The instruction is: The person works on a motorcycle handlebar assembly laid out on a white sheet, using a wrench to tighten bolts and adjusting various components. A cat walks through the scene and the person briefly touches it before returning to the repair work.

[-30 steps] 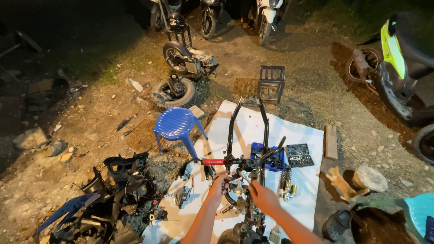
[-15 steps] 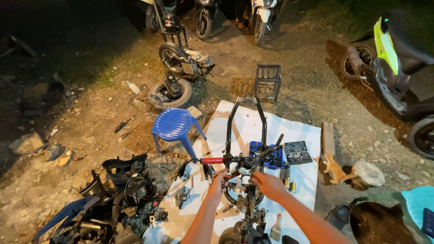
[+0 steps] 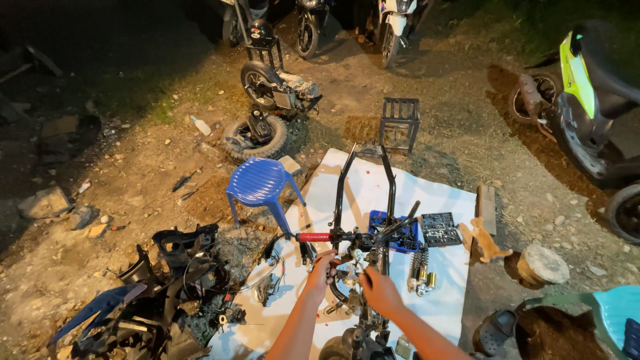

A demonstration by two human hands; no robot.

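Red rubber covers one end of the handlebar [image 3: 347, 237], which sits on a bare black bike frame [image 3: 363, 193] standing on a white sheet [image 3: 427, 193]. The left hand [image 3: 321, 272] is curled around a part just under the handlebar. The right hand [image 3: 379, 291] rests on the metal parts in the middle, but I cannot tell if it grips anything. A blue stool [image 3: 257, 183] stands beside the sheet. A blue tool tray [image 3: 393, 232] lies behind the bar.
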